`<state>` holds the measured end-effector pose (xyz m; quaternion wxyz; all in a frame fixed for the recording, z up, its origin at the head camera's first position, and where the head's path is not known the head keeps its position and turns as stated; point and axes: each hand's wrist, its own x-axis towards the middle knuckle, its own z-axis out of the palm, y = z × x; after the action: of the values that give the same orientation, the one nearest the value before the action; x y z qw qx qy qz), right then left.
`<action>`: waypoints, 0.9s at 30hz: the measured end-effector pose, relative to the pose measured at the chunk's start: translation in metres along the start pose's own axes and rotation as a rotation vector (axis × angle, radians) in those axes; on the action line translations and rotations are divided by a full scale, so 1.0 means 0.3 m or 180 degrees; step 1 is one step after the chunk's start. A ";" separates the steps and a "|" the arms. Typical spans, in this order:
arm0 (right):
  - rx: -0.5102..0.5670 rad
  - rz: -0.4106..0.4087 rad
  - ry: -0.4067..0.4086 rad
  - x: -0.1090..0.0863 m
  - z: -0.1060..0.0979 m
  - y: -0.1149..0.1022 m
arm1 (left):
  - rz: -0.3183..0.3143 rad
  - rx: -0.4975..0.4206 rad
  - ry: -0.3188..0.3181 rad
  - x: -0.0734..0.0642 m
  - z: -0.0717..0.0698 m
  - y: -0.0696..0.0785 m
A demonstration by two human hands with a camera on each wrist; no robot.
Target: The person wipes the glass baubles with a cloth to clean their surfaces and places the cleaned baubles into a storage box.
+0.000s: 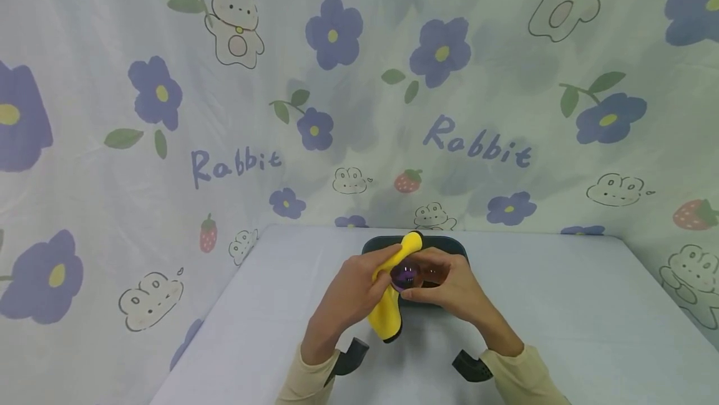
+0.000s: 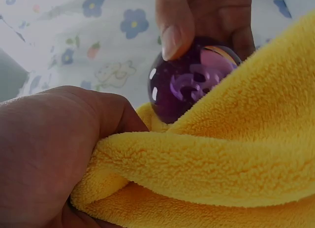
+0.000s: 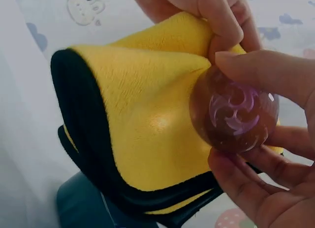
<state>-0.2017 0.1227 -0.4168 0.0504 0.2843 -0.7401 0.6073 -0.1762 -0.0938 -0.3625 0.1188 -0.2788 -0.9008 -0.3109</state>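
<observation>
My right hand (image 1: 457, 283) grips a clear purple ball (image 3: 235, 112) between the thumb and the fingers; a lighter swirl-like emblem shows inside it. In my left hand (image 1: 351, 286) is a folded yellow plush cloth (image 2: 221, 164) with a black edge, pinched between thumb and fingers. The cloth lies against one side of the ball, as the right wrist view shows. Both hands meet above a dark tray (image 1: 382, 243), whose inside is mostly hidden behind them.
A white table (image 1: 562, 305) spreads around the tray. Behind it hangs a curtain (image 1: 371, 112) printed with rabbits and purple flowers. Dark mounts (image 1: 351, 356) are fixed at both sleeve cuffs.
</observation>
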 end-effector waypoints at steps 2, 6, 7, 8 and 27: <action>0.0091 -0.0076 -0.0033 -0.001 -0.002 0.000 | -0.0025 -0.0039 -0.0029 0.001 -0.002 -0.002; 0.0376 -0.0199 -0.0055 -0.004 -0.008 -0.003 | -0.0042 -0.0107 -0.0038 0.004 -0.004 -0.004; 0.0440 -0.0220 -0.0040 -0.004 -0.008 -0.004 | -0.0036 -0.0112 -0.0032 0.004 -0.002 -0.005; 0.0490 -0.0238 -0.0017 -0.005 -0.009 -0.006 | -0.0027 -0.0118 -0.0024 0.005 0.000 -0.007; 0.0688 -0.0198 0.0373 -0.003 -0.002 -0.020 | -0.0243 -0.0148 -0.0246 0.008 0.017 -0.018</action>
<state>-0.1982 0.1229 -0.4118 0.0814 0.2750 -0.6570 0.6972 -0.1815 -0.0930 -0.3681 0.0654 -0.2588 -0.9073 -0.3250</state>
